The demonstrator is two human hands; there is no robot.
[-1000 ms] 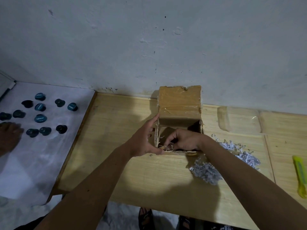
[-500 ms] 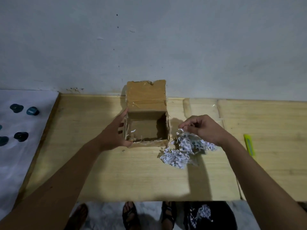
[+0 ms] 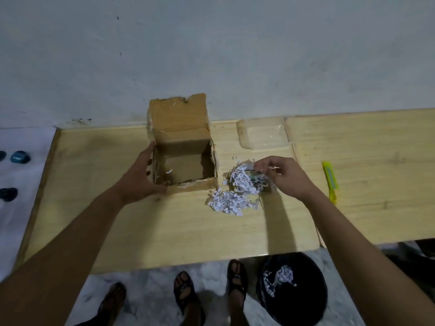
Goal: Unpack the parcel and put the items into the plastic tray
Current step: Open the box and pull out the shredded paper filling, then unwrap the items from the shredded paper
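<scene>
**Parcel emptied of filler; right hand over the shredded paper**

Compared with half a second ago, the right hand [image 3: 286, 177] sits a little farther right over the shredded paper [image 3: 237, 191], the heap is spread wider, and the clear plastic tray [image 3: 242, 135], hard to make out before, now shows plainly at 1 o'clock from the parcel [image 3: 186, 147]. The left hand [image 3: 138, 177] remains on the parcel's left wall.

The parcel's interior is dim; only a few paper scraps show on its floor. A small dark, greenish item [image 3: 253, 177] lies half buried in the paper just beside the right fingertips; what it is cannot be told. Dark blue objects [image 3: 20, 157] at 9 o'clock are cut off by the frame edge. A black bin [image 3: 306, 300] under the worktop [image 3: 164, 220] holds more shreds.

The left fingers [image 3: 150, 149] are spread and wrap the parcel's near-left corner, thumb along the front. The right fingers [image 3: 263, 164] are curled together, pinching thin paper strands. A yellow cutter [image 3: 330, 181] lies at 3 o'clock, well apart from the tray.
</scene>
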